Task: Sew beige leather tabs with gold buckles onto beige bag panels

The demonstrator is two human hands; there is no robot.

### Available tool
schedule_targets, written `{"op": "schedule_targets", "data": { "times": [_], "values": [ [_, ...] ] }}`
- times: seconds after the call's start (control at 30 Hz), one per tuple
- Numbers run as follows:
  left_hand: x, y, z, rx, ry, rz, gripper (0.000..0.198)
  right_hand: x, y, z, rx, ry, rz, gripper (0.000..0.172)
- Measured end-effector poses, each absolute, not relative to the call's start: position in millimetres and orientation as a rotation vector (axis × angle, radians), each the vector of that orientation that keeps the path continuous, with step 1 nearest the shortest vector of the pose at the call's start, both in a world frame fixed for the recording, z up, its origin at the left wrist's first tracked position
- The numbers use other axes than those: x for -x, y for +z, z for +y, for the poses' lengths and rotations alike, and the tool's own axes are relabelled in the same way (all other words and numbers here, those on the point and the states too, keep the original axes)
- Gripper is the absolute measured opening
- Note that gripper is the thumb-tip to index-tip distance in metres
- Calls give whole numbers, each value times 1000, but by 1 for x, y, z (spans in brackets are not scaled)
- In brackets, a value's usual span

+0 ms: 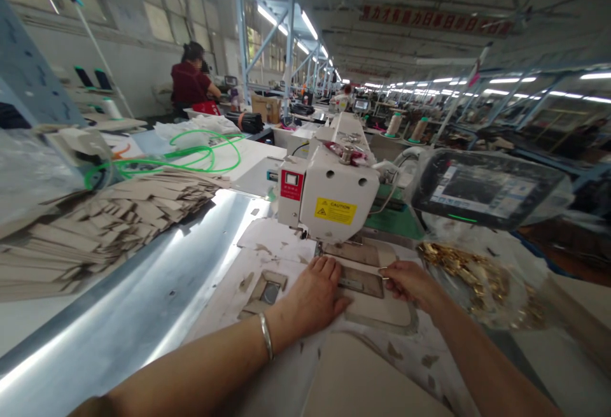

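A white sewing machine head (334,197) stands before me over a pale work plate (219,305). My left hand (315,296) lies palm down on that plate, fingers flat and thumb apart, at the left end of a narrow beige strip (360,270). At the strip's right end, my right hand (410,283) pinches a small metal loop (384,272); whether the strip passes through it I cannot tell. A dark slotted recess (363,283) shows between the hands. Closest to me rests a large beige panel (367,379).
Many beige strips (114,226) are heaped on the left. Gold metal fittings (482,280) lie in clear plastic at right, below a control screen (487,188). A green hose (210,156) coils behind the heap. A person in dark red (193,86) sits further back.
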State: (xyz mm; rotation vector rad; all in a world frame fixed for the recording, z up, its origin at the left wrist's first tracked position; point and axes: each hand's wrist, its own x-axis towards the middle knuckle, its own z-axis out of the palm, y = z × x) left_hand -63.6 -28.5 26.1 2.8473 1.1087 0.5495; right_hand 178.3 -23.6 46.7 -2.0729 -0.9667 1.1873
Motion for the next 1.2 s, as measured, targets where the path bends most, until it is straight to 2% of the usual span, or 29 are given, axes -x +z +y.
{"op": "schedule_targets", "data": {
  "times": [0.7, 0.93, 1.2],
  "values": [
    [139, 37, -5, -2830, 472, 1193, 41, -103, 55, 10, 2105, 1266, -1083, 15],
    [166, 37, 4, -2813, 448, 1242, 38, -72, 57, 20, 2072, 1304, -1109, 20],
    [160, 35, 15, -2804, 483, 1236, 39, -76, 56, 33, 2081, 1320, -1074, 15]
  ]
}}
